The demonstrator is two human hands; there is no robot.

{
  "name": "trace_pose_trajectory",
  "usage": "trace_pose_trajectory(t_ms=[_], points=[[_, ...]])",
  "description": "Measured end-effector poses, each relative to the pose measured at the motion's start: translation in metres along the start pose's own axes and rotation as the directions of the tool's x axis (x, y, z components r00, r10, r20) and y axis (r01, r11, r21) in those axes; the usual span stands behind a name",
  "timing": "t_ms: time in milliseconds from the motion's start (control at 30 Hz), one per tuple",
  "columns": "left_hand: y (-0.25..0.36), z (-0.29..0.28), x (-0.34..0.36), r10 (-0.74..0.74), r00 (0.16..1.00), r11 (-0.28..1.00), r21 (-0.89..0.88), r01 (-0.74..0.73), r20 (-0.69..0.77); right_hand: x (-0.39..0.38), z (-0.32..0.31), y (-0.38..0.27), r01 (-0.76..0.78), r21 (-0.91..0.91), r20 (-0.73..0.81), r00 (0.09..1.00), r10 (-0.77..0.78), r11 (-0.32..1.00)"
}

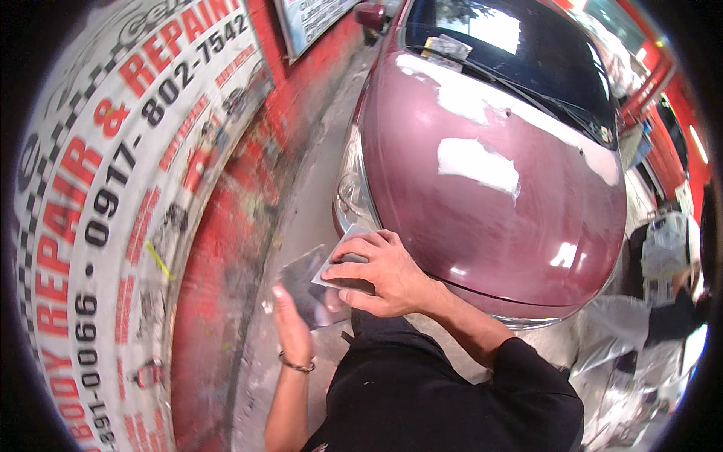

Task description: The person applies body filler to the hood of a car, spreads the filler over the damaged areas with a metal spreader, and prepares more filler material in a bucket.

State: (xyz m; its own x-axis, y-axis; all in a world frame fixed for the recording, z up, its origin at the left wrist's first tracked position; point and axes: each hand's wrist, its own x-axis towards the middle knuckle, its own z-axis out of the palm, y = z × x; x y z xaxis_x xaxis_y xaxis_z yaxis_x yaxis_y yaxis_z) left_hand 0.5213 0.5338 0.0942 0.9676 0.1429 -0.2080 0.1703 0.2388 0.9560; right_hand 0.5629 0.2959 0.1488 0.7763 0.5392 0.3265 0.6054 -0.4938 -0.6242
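My left hand (294, 329), with a dark bracelet at the wrist, holds a thin, see-through greyish plate (303, 270) by its near edge, thumb up along the left side. Fingers bent over it, my right hand (384, 277) grips a flat, pale, straight-edged piece (329, 268) right beside the plate; whether the two touch I cannot tell. Its exact kind is unclear. Both hands are in front of the headlight corner of a dark red car. On the car's hood (422, 203) are white filler-like patches (478, 166), the upper ones reaching toward the windshield.
A red wall with a large printed banner (113, 226) runs along the left, a strip of concrete floor (290, 200) between it and the car. The car's headlight (354, 181) is close ahead. At the right are a translucent plastic sheet (614, 324) and a plastic container (666, 237).
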Motion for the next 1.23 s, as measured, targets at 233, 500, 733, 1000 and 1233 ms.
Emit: trace_pose_trajectory(t_ms=[233, 500, 733, 1000, 1233], points=[[0.036, 0.065, 0.164, 0.274, 0.907, 0.811, 0.430, -0.396, 0.319, 0.077, -0.008, 0.065, -0.115, -0.135, -0.180, 0.979, 0.090, 0.984], [0.096, 0.142, 0.353, 0.382, 0.853, 0.830, 0.274, -0.486, 0.356, 0.169, -0.050, 0.153, -0.262, -0.122, -0.194, 0.952, 0.236, 0.957], [0.081, 0.191, 0.451, -0.159, 0.859, 0.960, -0.125, 0.249, 0.487, 0.220, -0.069, 0.194, -0.138, 0.330, -0.549, 0.776, 0.309, 0.934], [0.107, 0.218, 0.529, -0.511, 0.337, 0.613, 0.060, 0.788, 0.791, 0.257, -0.027, 0.223, -0.395, 0.426, -0.668, 0.470, 0.577, 0.814], [0.154, 0.227, 0.604, -0.355, 0.305, 0.800, 0.119, 0.588, 0.884, 0.348, -0.029, 0.220, 0.597, 0.608, -0.542, -0.169, 0.823, 0.523]])
